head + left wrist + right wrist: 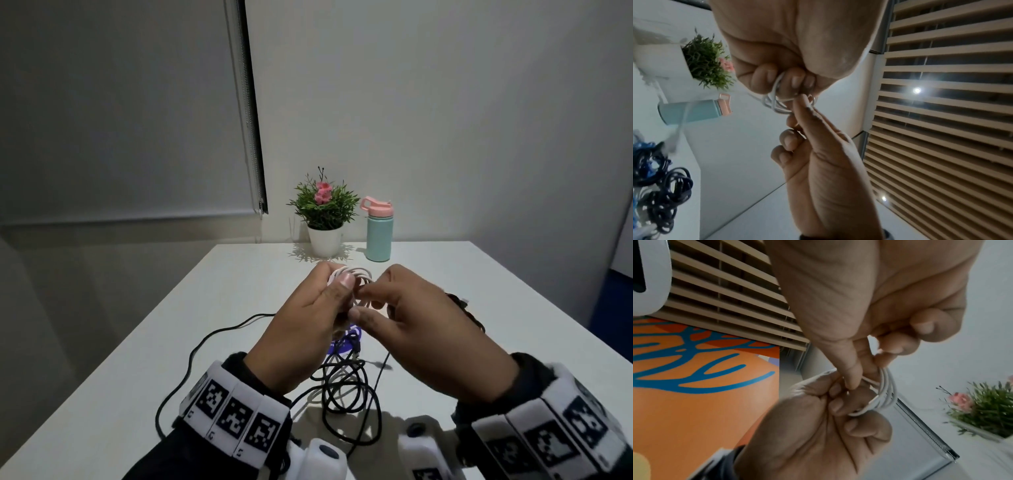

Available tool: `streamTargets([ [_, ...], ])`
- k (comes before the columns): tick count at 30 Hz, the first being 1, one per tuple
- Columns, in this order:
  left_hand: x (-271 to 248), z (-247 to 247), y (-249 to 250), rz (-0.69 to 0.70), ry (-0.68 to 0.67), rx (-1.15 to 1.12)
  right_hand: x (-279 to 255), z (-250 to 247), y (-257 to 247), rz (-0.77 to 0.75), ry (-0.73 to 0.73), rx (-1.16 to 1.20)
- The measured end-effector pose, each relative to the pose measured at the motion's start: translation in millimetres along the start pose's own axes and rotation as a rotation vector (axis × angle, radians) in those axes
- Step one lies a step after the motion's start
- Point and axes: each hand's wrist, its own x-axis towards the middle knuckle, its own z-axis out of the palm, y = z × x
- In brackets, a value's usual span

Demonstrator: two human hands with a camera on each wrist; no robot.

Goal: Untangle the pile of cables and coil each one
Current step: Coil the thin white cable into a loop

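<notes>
- White cable (354, 275), wound into a small coil, is held up above the table (445, 274), between both hands, approx. mid-frame in head view.
- Coil is gripped by left hand (305, 329): fingers curled round the loops, thumb pressed on top; loops are seen passing between the curled fingers (764, 78) in left wrist view.
- A strand at the coil is pinched by right hand (421, 329) w/ thumb and forefinger; other fingers are curled in. Right thumb tip (853, 378) is seen pressed vs. the loops (885, 391).
- Black cables (346, 383) are left in a loose tangle on the table below the hands; one black strand (191, 356) is run out to the left.
- Something blue (342, 344) is partly hidden under the hands; cannot be identified.
- Potted plant (323, 212) and teal bottle w/ pink lid (378, 233) are stood side by side at the table's far edge, well apart from the cables.
</notes>
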Motion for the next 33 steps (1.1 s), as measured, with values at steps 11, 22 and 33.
streamTargets([
  [11, 3.7, -14.7, 7.7, -0.037, 0.036, 0.076, 6.1, -13.8, 4.0, 0.289, -0.019, 1.318],
  [22, 0.7, -5.6, 1.4, -0.097, -0.169, -0.094, 3.2, -33.3, 23.9, 0.068, 0.272, 0.3],
  [33, 3.0, -9.9, 13.7, -0.325, -0.14, -0.834, 2.6, -9.9, 28.5, 0.107, 0.021, 0.677],
])
